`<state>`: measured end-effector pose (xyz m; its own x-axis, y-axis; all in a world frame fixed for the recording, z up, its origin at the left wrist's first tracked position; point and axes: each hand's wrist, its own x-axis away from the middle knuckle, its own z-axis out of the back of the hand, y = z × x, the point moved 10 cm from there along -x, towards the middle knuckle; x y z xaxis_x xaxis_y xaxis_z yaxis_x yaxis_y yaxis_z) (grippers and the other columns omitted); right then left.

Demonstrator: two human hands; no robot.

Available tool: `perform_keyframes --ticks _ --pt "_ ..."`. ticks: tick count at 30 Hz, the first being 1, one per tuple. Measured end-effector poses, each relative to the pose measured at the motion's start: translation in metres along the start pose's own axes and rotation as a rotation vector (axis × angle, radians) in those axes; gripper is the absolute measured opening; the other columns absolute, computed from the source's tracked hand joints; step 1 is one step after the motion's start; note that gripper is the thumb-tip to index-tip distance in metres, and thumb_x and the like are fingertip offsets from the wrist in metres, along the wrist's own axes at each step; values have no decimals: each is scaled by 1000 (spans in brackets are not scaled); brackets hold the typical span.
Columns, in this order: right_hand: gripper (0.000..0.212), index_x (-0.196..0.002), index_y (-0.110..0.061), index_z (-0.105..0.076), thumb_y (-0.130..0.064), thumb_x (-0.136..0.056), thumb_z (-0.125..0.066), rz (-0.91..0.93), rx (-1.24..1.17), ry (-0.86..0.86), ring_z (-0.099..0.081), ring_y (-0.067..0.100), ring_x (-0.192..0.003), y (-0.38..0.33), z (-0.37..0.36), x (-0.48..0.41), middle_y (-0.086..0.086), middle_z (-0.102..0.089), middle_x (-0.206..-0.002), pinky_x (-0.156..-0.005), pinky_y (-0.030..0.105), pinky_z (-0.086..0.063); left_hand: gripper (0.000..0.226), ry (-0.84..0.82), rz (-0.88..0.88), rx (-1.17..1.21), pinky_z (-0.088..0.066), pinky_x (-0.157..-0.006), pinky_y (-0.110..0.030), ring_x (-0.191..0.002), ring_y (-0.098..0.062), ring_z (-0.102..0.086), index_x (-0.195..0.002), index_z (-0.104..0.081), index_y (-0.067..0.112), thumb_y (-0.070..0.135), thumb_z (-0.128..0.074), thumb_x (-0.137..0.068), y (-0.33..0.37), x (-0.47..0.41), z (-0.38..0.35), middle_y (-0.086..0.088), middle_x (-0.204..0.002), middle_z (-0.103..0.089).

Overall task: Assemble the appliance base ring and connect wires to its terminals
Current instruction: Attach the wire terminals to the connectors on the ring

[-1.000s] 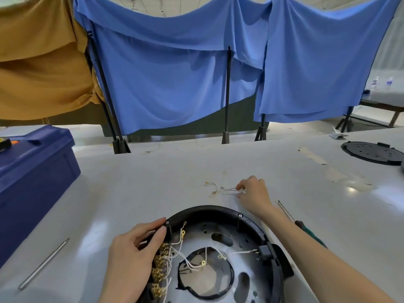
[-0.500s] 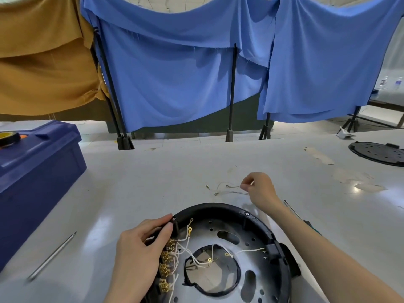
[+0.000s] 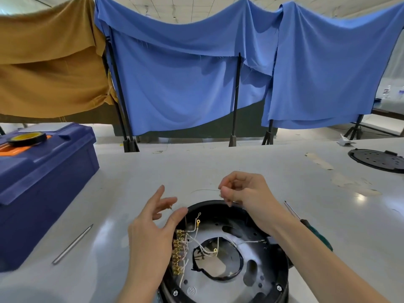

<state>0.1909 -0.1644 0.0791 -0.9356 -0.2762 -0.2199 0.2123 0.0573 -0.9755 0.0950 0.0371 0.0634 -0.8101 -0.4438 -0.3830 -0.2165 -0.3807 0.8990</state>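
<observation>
The black appliance base ring (image 3: 282, 270) lies on the white table in front of me. A row of brass terminals (image 3: 177, 251) with white wires (image 3: 196, 240) lines its left inner side. My right hand (image 3: 247, 193) is raised above the ring's far rim and pinches a thin loose wire (image 3: 204, 190) that trails to the left. My left hand (image 3: 153, 235) hovers at the ring's left rim, lifted off it, fingers spread and relaxed, holding nothing that I can make out.
A blue toolbox (image 3: 41, 178) with a tape roll (image 3: 27, 138) on top stands at the left. A metal rod (image 3: 73, 243) lies near it. A green-handled screwdriver (image 3: 310, 230) lies right of my arm. A black round cover (image 3: 378, 160) sits far right.
My right hand lifted the thin wire off the table and brought it over the ring. My left hand let go of the ring's rim and rose with fingers spread.
</observation>
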Motion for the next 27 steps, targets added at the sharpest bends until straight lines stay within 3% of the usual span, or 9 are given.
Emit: perform_keyframes --ticks 3,7,21,27 --pt "21 -72 -1 -66 17 -81 -61 -11 -81 -15 -50 19 -51 5 -6 4 10 -58 -57 -52 24 -46 53 29 79 302 -53 -81 -21 -88 -10 -70 -123 -61 24 13 -78 -74 -5 -2 8 7 -89 -75" --pt "20 -72 0 -66 17 -81 -62 -13 -80 -28 -55 18 -53 11 -13 7 13 -61 -60 -54 25 -49 39 24 90 572 -52 -73 -12 -88 -19 -73 -106 -68 17 13 -76 -68 3 -3 8 -6 -87 -76" --pt "17 -76 3 -69 15 -84 -60 -66 -199 -2 -58 20 -53 19 -2 10 16 -64 -63 -51 25 -51 19 -47 111 643 -55 -67 -19 -84 -25 -74 -97 -69 7 11 -69 -79 3 0 0 -11 -88 -76" --pt "22 -86 5 -70 13 -91 -51 -45 -232 51 -66 27 -63 13 7 13 21 -68 -74 -62 28 -57 18 -62 155 638 -56 -65 -20 -83 -27 -74 -95 -69 5 12 -70 -79 -1 0 -2 -11 -89 -76"
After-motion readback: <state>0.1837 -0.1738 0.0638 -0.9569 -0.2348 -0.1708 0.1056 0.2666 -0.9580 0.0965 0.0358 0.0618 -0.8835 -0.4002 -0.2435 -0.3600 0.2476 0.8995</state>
